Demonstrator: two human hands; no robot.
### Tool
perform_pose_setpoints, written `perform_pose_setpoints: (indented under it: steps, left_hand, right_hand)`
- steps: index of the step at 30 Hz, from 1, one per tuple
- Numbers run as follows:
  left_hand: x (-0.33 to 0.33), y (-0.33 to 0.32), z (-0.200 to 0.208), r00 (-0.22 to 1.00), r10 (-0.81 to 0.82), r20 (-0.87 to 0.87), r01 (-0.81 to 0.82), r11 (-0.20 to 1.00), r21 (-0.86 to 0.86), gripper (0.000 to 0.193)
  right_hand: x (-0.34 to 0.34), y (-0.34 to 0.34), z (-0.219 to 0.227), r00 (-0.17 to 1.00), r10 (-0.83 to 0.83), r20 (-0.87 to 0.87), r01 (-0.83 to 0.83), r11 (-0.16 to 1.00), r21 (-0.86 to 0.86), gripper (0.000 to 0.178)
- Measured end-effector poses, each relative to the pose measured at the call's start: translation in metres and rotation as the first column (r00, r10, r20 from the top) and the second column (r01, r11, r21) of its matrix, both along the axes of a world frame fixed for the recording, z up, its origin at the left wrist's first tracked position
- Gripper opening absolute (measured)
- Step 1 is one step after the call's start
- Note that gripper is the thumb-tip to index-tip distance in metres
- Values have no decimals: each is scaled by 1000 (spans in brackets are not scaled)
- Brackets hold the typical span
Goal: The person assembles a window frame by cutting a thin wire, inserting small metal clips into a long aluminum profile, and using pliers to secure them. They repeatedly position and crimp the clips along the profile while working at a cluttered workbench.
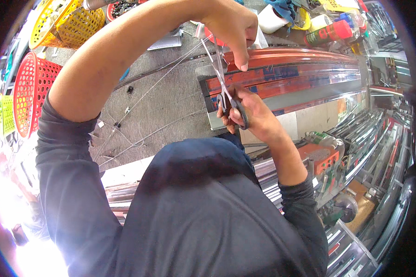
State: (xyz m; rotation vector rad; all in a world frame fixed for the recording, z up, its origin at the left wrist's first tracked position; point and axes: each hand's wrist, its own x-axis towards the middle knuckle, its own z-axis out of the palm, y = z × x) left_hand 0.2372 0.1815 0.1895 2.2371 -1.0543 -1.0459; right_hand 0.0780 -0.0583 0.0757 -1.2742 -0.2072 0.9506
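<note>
My right hand [252, 113] grips the dark-handled scissors [223, 85], fingers through the loops. Their metal blades point away from me and are spread apart. Bent across the top, my left arm brings my left hand [233, 27] just beyond the blades. Its thumb points down toward me and its other fingers are curled and mostly hidden. Pale plastic with some red [260, 40] shows behind this hand; whether the hand holds it is hidden. Beneath both hands lie long reddish-brown profiles [305, 74] with blue patches, side by side.
A red perforated basket [34, 92] and a yellow one [81, 25] stand at left. Thin white cords [141, 99] cross the grey work surface. A red-capped bottle [328, 33] lies at far right. Racks of metal strips [379, 147] and an orange box [326, 161] are on the right.
</note>
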Motion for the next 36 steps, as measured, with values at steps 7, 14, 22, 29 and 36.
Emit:
perform_pose_setpoints:
  steps: [7, 14, 22, 29, 36]
  left_hand:
    - [-8, -4, 4, 994, 19, 109, -27, 997, 74, 50]
    - [0, -3, -8, 994, 35, 101, -31, 999, -37, 50]
    - [-7, 4, -3, 986, 29, 167, -13, 995, -95, 51]
    - [-4, -6, 6, 995, 59, 86, -61, 998, 24, 52]
    - [-13, -14, 6, 983, 96, 155, -118, 983, 138, 55]
  right_hand:
    - [3, 4, 5, 1000, 22, -3, -22, 1000, -12, 58]
    - [-2, 13, 18, 994, -98, -52, 94, 993, -78, 43]
    - [-18, 18, 14, 985, -164, 52, 170, 968, -183, 39]
    - [-20, 27, 12, 968, -243, 67, 250, 958, -138, 34]
    - [-21, 26, 14, 970, -237, 55, 242, 962, -126, 30]
